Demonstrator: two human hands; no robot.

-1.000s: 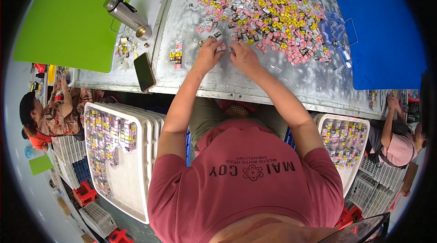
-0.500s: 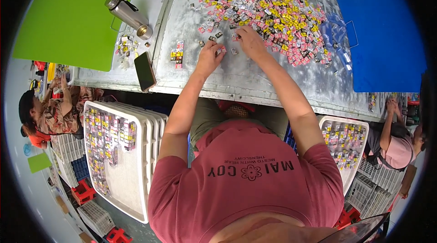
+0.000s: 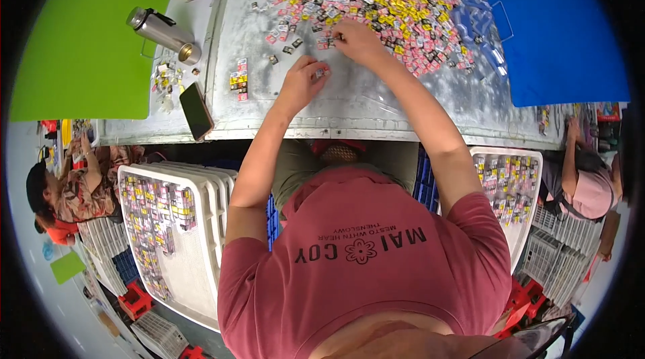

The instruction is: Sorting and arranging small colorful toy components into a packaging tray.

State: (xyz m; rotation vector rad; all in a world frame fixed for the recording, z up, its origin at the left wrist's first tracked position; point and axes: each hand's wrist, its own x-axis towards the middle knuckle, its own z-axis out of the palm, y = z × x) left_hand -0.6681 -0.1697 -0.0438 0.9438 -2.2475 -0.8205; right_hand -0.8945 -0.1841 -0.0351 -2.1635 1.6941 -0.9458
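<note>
At the far left, a co-worker in a brown camouflage-patterned top (image 3: 87,194) sits beyond a flat, bright green board (image 3: 80,43). Next comes a brushed-steel cylindrical bottle (image 3: 161,31), and below it a shallow white plastic tray with rounded corners (image 3: 188,258), partly covered in small blocks and stacked on others like it. A thin, dark-screened rectangular phone (image 3: 195,111) lies near the edge of my grey, scuffed metal-topped table (image 3: 235,29). A short upright column of small pink, yellow and black blocks (image 3: 239,80) stands to the left of my hands. My left hand (image 3: 301,83) is curled, thumb and fingers pinching a small pink-and-white block (image 3: 321,72) just above or on the metal; I cannot tell which. Beyond its knuckles lie a few loose black blocks (image 3: 287,50). My right hand (image 3: 361,43) reaches farther out, fingers bent down at a small dark block (image 3: 336,37) by the near edge of a loose, pebbly heap of pink, yellow, black and white blocks (image 3: 376,3); I cannot tell whether they grip it. Farther right are glossy, see-through bluish plastic pieces (image 3: 474,23), then a smooth, flat blue board (image 3: 557,29).
</note>
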